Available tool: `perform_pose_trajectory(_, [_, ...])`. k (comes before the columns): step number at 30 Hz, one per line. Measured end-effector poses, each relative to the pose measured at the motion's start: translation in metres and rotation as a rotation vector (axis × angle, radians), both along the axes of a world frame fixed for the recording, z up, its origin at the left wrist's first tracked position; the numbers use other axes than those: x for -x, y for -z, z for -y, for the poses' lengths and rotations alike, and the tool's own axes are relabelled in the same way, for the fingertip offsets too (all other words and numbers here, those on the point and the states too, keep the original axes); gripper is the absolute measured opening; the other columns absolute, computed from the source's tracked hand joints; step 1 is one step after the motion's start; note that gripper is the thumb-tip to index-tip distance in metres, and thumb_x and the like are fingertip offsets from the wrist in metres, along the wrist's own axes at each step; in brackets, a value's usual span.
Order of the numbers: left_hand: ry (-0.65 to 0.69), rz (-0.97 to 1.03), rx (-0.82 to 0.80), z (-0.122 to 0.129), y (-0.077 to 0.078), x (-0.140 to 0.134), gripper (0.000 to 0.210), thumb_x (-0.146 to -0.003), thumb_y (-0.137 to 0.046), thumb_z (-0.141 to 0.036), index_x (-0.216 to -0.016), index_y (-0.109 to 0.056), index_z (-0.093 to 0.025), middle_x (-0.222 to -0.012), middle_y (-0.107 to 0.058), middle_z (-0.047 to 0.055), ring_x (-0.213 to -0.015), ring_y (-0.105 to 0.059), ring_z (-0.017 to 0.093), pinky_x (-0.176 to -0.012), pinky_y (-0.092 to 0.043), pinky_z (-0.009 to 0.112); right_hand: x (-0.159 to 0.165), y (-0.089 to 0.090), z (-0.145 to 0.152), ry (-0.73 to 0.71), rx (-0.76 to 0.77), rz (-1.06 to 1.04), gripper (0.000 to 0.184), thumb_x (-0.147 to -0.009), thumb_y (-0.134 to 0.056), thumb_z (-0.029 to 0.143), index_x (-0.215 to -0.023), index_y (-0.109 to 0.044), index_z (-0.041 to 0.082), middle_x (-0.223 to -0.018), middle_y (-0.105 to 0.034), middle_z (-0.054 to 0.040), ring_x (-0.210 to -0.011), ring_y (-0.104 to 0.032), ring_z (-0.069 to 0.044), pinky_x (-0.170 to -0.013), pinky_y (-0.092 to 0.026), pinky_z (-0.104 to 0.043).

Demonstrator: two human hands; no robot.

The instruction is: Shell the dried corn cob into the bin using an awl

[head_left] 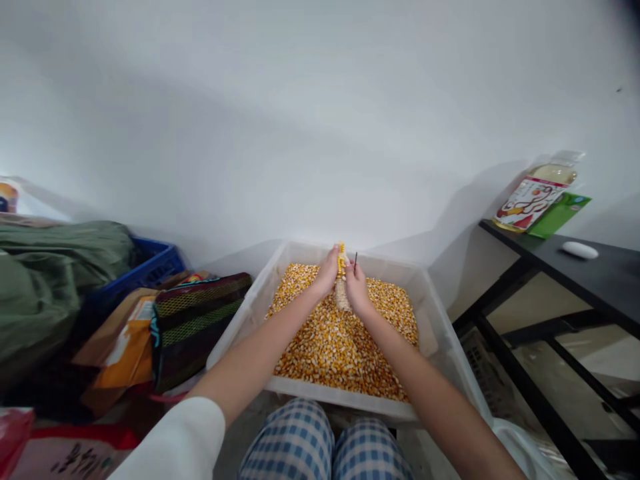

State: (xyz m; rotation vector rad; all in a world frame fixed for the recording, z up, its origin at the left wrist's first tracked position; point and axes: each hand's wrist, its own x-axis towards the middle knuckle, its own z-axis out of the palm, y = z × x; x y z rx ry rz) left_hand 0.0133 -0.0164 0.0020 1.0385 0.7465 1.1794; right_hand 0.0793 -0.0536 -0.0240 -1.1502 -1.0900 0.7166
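A corn cob stands roughly upright between my hands. Yellow kernels cover its upper part, and its lower part is bare and pale. My left hand is closed around the cob's upper left side. On the other side, my right hand is closed against the cob, with a thin dark rod sticking up from its fingers. What kind of tool the rod is, I cannot tell. Below both hands, loose corn kernels fill much of a translucent plastic bin.
A white wall rises behind the bin. At right stands a black table with a labelled bottle, a green carton and a white oval object. Left are a blue crate, green cloth and a striped mesh bag.
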Motion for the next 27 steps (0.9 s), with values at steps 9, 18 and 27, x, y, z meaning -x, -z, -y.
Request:
perform_pose_trajectory(9, [-0.170, -0.094, -0.177, 0.002, -0.001, 0.002, 0.025, -0.085, -0.047, -0.035, -0.075, -0.060, -0.017, -0.075, -0.059, 0.003, -0.081, -0.053, 0.016, -0.082, -0.038, 0.026, -0.001, 0.001, 0.003, 0.075, 0.071, 0.052, 0.039, -0.080, -0.041, 0.057, -0.081, -0.051, 0.020, -0.080, -0.061, -0.0021, -0.078, -0.054, -0.016, -0.075, -0.042, -0.029])
perform_pose_trajectory(18, [-0.032, -0.176, -0.248, 0.005, 0.003, -0.002, 0.018, -0.078, -0.057, -0.035, -0.082, -0.062, -0.018, -0.081, -0.062, 0.004, -0.085, -0.055, 0.019, -0.082, -0.039, 0.028, -0.008, 0.000, -0.002, 0.154, 0.084, 0.019, 0.042, -0.079, -0.039, 0.058, -0.086, -0.052, 0.019, -0.088, -0.063, -0.0056, -0.085, -0.055, -0.019, -0.077, -0.042, -0.030])
perform_pose_trajectory(27, [-0.095, -0.138, -0.307, 0.005, 0.014, -0.005, 0.024, -0.081, -0.051, -0.039, -0.078, -0.062, -0.017, -0.077, -0.063, 0.004, -0.082, -0.056, 0.019, -0.082, -0.040, 0.029, -0.008, 0.003, -0.001, 0.182, 0.083, 0.085, 0.037, -0.081, -0.038, 0.056, -0.076, -0.048, 0.021, -0.077, -0.058, -0.0034, -0.074, -0.053, -0.018, -0.072, -0.040, -0.029])
